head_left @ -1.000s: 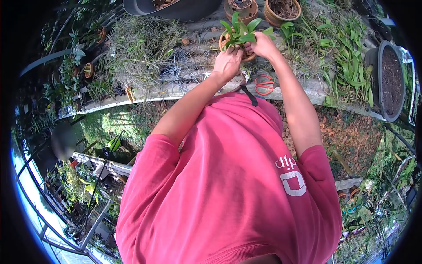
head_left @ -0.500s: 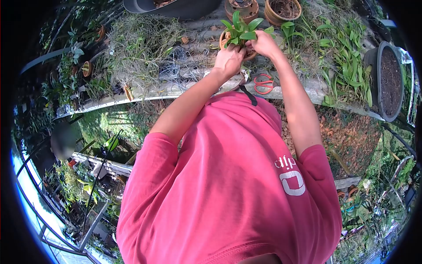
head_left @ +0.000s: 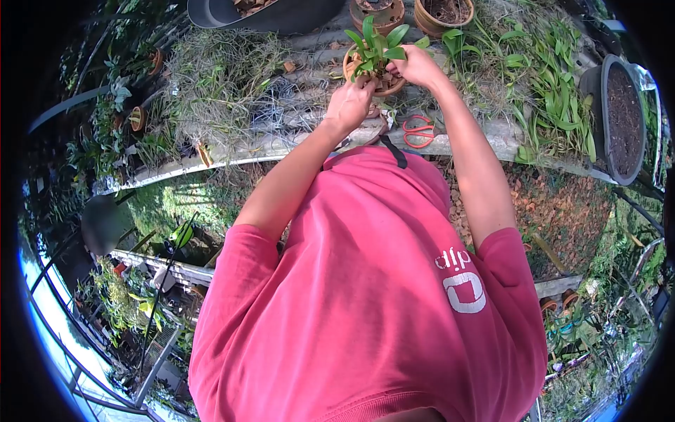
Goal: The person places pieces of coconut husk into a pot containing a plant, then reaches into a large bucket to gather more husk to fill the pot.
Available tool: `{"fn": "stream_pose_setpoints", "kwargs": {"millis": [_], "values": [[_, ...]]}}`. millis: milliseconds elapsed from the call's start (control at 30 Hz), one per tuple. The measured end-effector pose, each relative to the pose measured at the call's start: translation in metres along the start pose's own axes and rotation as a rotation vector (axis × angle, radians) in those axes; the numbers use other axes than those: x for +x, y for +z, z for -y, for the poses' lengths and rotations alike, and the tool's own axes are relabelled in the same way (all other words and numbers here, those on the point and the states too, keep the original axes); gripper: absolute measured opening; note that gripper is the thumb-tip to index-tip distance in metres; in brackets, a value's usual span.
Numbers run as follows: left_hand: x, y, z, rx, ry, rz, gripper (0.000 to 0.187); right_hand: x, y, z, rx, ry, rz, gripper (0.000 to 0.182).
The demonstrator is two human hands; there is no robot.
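A small clay pot (head_left: 389, 89) filled with brown chunks stands near the front of the slatted bench, with a leafy green plant (head_left: 377, 50) in it. My right hand (head_left: 418, 67) is at the pot's right side, its fingers closed around the base of the plant. On the near left side, my left hand (head_left: 349, 103) has its fingers bent together at the pot's rim, below the leaves; what they pinch is hidden. A pair of red-handled scissors (head_left: 418, 131) lies on the bench just in front of the pot.
Grey-green stringy plants (head_left: 218, 84) cover the bench's left part. Loose leafy plants (head_left: 559, 105) lie to the right, beside a dark tub of soil (head_left: 624, 123). Behind are two more clay pots (head_left: 443, 15) and a large black basin (head_left: 281, 17).
My left hand has shifted left and toward me, from the plant's base to the pot's near left rim. More brown chunks show now. My right hand stays at the plant's base.
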State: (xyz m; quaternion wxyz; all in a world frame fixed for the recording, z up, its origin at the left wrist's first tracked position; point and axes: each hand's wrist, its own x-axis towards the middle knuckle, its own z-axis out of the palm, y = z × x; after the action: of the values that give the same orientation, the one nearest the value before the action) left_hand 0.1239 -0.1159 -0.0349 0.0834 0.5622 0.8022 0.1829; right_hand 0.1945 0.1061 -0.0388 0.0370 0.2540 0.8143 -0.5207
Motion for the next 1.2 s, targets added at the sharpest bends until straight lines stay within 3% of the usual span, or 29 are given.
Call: {"fn": "stream_pose_setpoints", "kwargs": {"millis": [67,300,367,567,667,800,933,1100,1200], "values": [[-0.002,0.002,0.006,0.004,0.016,-0.069,0.042,0.000,0.003,-0.003,0.023,-0.023,-0.014,0.028],[0.002,-0.008,0.003,-0.084,-0.009,-0.021,0.036,0.000,0.002,-0.005,-0.011,-0.042,0.016,0.042],[0.004,-0.009,0.004,-0.089,0.005,0.017,0.034,-0.002,0.003,-0.003,-0.009,-0.043,-0.014,0.032],[-0.004,-0.018,0.006,-0.274,-0.219,-0.074,0.031,0.003,0.005,-0.019,0.016,-0.028,0.019,0.039],[-0.005,-0.020,0.006,-0.546,-0.343,-0.090,0.030,0.000,0.005,-0.018,0.025,-0.034,0.024,0.039],[0.001,-0.009,-0.005,-0.604,-0.338,-0.170,0.027,0.002,0.003,-0.013,0.010,-0.032,0.051,0.042],[0.002,-0.008,-0.008,-0.182,-0.133,-0.137,0.026,-0.008,0.006,-0.002,0.274,0.105,0.032,0.029],[0.001,-0.002,-0.008,-0.168,-0.068,-0.089,0.022,-0.008,0.007,0.001,0.417,0.171,0.024,0.029],[0.007,-0.002,-0.012,-0.159,-0.108,-0.034,0.023,-0.003,0.007,-0.006,0.255,0.107,0.035,0.029]]}}
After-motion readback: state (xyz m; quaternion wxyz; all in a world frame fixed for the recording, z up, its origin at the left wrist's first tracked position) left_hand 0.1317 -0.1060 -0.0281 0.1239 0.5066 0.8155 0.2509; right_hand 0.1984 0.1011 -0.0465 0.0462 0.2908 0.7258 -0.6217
